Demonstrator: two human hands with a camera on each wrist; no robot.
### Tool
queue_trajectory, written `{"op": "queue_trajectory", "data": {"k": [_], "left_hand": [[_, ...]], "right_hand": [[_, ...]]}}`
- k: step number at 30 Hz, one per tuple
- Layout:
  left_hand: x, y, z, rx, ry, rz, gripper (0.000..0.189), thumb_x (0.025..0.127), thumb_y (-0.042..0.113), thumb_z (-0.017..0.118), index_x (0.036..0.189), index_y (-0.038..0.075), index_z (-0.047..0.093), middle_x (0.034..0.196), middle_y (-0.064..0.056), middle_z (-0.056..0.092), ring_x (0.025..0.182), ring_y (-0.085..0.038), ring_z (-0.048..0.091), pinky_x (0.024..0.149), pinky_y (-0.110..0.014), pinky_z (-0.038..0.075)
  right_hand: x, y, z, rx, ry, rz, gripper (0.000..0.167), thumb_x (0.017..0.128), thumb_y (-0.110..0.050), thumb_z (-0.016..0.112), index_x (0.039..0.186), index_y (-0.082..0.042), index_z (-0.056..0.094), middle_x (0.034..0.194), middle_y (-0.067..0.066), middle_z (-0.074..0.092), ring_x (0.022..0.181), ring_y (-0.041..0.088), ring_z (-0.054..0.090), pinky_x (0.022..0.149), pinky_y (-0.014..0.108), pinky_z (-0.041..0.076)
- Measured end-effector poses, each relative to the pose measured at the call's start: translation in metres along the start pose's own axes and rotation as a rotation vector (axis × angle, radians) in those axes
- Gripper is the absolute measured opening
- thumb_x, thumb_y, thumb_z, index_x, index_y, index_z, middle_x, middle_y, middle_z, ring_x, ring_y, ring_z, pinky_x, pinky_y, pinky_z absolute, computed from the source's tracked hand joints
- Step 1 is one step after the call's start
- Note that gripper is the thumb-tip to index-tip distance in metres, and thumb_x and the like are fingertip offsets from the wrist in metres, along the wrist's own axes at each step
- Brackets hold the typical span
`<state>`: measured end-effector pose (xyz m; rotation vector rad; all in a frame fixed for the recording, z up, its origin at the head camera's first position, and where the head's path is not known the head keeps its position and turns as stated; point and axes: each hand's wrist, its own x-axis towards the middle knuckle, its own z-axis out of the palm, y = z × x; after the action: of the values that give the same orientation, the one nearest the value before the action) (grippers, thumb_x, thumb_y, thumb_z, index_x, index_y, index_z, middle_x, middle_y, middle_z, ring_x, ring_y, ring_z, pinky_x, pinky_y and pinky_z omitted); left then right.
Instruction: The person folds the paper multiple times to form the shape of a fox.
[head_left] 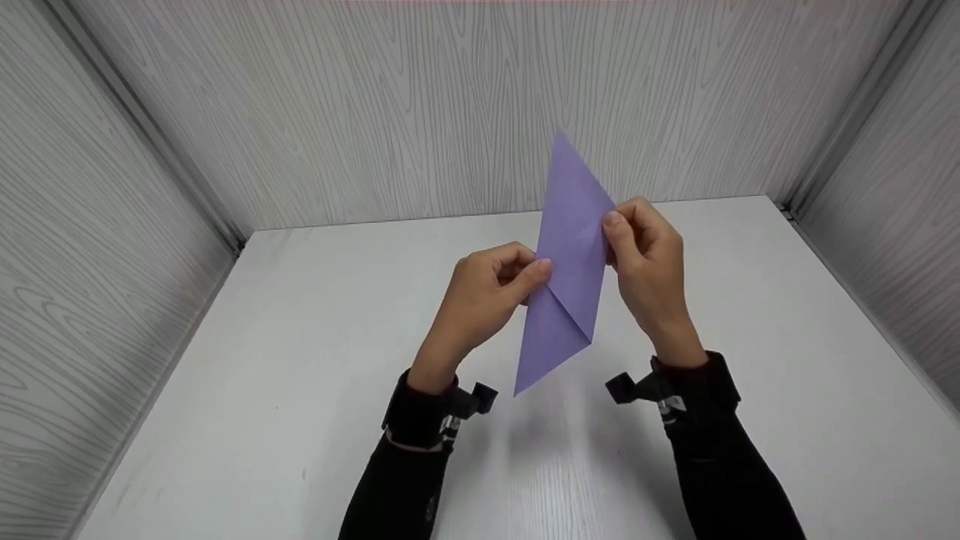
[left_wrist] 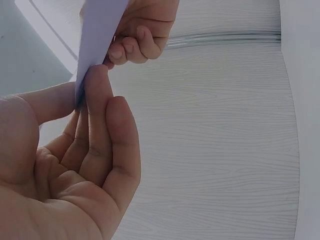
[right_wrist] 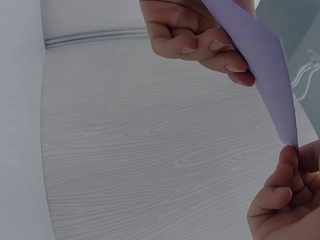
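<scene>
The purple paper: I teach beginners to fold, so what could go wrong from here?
The purple paper is held above the table, unsupported beneath, so any crease made now might come out crooked. The left hand and right hand pinch opposite edges, so an uneven pull could shift the layers. The lower tip hangs free of both hands and might bend.

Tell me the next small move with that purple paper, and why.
Probably lower the folded paper onto the white table: the left hand and right hand pinch its opposite edges in the air, and a flat surface would likely steady it for creasing.
</scene>
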<state>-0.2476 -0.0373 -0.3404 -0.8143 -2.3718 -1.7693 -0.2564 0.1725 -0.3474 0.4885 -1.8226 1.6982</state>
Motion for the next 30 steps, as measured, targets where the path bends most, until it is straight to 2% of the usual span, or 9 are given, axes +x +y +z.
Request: {"op": "queue_trajectory", "data": {"k": [8, 15, 22, 30], "left_hand": [[-0.0022, 0.0005, -0.0035, 0.019, 0.071, 0.016, 0.02, 0.101, 0.028, 0.069, 0.094, 0.011, 0.074, 0.082, 0.0, 0.074, 0.072, -0.012, 0.067, 0.067, -0.031, 0.056], [-0.001, 0.0023, -0.002, 0.006, 0.057, 0.017, 0.021, 0.102, 0.029, 0.067, 0.095, 0.01, 0.074, 0.084, 0.0, 0.075, 0.075, -0.014, 0.07, 0.071, -0.036, 0.059], [-0.0026, 0.0017, -0.0039, 0.038, 0.098, 0.03, 0.019, 0.101, 0.028, 0.068, 0.093, 0.012, 0.074, 0.078, 0.001, 0.072, 0.069, -0.013, 0.064, 0.064, -0.03, 0.053], [-0.0012, 0.0032, -0.0033, 0.024, 0.127, 0.02, 0.02, 0.101, 0.028, 0.069, 0.092, 0.011, 0.073, 0.079, 0.0, 0.073, 0.071, -0.013, 0.066, 0.066, -0.032, 0.055]], "right_hand": [[-0.001, 0.0014, 0.0042, 0.041, -0.058, 0.044, 0.028, 0.107, -0.016, 0.052, 0.089, 0.005, 0.055, 0.07, 0.007, 0.047, 0.06, 0.016, 0.044, 0.053, 0.026, 0.038], [-0.0018, 0.0005, 0.0023, -0.008, -0.055, 0.012, 0.027, 0.106, -0.012, 0.054, 0.086, 0.007, 0.057, 0.067, 0.004, 0.047, 0.058, 0.012, 0.043, 0.052, 0.024, 0.037], [-0.002, 0.0026, 0.005, 0.027, -0.086, 0.014, 0.029, 0.105, -0.012, 0.053, 0.084, 0.008, 0.054, 0.068, 0.005, 0.049, 0.059, 0.015, 0.045, 0.054, 0.025, 0.039], [-0.0013, 0.0044, 0.0032, -0.07, -0.121, -0.028, 0.026, 0.105, -0.011, 0.057, 0.084, 0.005, 0.059, 0.069, 0.004, 0.052, 0.061, 0.015, 0.048, 0.056, 0.024, 0.042]]}}
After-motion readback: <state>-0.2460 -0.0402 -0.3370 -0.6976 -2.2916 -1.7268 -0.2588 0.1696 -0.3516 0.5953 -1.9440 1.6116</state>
